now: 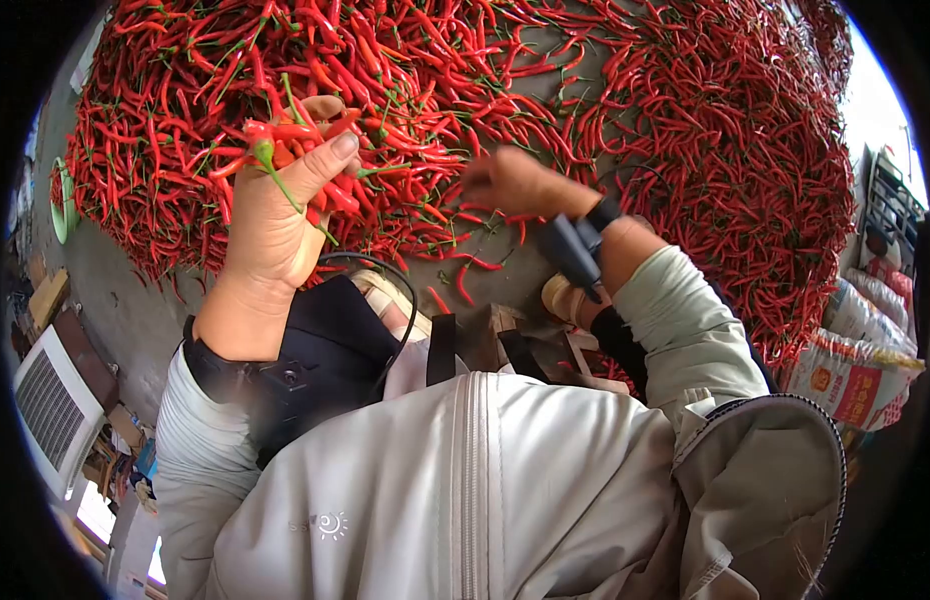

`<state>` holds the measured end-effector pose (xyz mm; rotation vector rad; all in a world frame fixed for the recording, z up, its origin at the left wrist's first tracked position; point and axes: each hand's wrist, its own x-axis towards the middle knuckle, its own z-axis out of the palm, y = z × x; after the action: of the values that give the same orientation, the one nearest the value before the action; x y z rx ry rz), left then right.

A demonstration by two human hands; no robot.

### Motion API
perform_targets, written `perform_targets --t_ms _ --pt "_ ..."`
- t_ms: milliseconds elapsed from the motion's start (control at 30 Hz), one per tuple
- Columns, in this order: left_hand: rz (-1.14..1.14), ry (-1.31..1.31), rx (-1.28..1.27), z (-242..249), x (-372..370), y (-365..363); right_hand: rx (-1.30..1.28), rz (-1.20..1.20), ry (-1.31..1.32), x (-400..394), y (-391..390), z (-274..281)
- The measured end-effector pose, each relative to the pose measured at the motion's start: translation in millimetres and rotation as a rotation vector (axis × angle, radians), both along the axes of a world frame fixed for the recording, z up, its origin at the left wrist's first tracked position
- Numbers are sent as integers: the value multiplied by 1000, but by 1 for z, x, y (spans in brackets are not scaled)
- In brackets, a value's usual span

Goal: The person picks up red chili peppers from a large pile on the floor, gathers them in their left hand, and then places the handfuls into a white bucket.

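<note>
My left hand [285, 200] is raised over the near edge of a big heap of red chili peppers [155, 130]. Its fingers are wrapped round several red chilies [335, 195], and green stems stick out past the thumb. To the right, my right hand [510, 182] hangs above the thin near edge of the same heap. Motion blurs its fingers, so what they hold, if anything, cannot be made out. A dark device [570, 250] is strapped at the right wrist.
A second chili heap [735, 150] spreads at the right. Printed sacks [845, 380] stand beyond it. Loose chilies [465, 285] lie on the grey floor [115, 290] near my feet. A green-rimmed container [63, 205] and a white grilled unit [60, 400] are at the left.
</note>
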<state>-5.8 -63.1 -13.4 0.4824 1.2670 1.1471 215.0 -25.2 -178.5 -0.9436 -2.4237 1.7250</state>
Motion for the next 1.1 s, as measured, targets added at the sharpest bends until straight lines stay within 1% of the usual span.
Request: perform_targets --t_ms 67,100,167,200,267,300,333,400,467,500,567,633,700,767,833,900,933,967,1033,1067,1100 --pt "37 12 51 -1 1 1 173 123 -411 10 -37 -33" --pt "40 14 46 -2 0 0 170 127 -409 15 -47 -41" --pt "24 63 60 -1 -2 -1 430 -86 -696 25 -58 -52" --pt "48 0 46 -1 -2 -1 429 -85 -695 30 -56 -48" --pt "49 -49 61 -1 0 0 260 -126 -834 38 -50 -39" --pt "50 -99 78 -1 1 1 261 -126 -834 37 -50 -41" --pt "51 -99 79 -3 1 2 260 -104 -815 36 -50 -45" --pt "-19 -92 89 -5 -1 2 260 -83 -794 34 -49 -59" --pt "9 -57 48 0 2 1 272 -232 -691 35 -45 -76" --pt "36 -24 8 1 3 0 307 -370 -485 39 -39 -75" --pt "31 -29 -12 -3 0 0 223 -528 -368 31 -15 -54" --pt "-44 13 -28 -5 3 -1 279 -605 -120 16 10 -14" --pt "-65 20 -57 -6 4 -1 -103 -642 107 -6 24 44" --pt "-95 -40 29 -4 7 -2 -108 -541 397 -31 26 90" --pt "-99 -40 56 -6 6 -3 -197 -495 661 -54 18 117" --pt "-121 -11 103 -7 0 -5 -291 -601 693 -61 9 138" --pt "-120 27 93 -7 -2 -4 -484 -651 763 -63 6 132" --pt "-122 17 98 -6 -2 -4 -475 -653 756 -62 1 124" --pt "42 129 32 -4 -3 -3 -453 -729 631 -56 -14 100" --pt "87 138 36 -2 -7 0 -264 -563 484 -53 -27 77" --pt "120 96 96 0 -9 2 -80 -396 335 -49 -43 48"
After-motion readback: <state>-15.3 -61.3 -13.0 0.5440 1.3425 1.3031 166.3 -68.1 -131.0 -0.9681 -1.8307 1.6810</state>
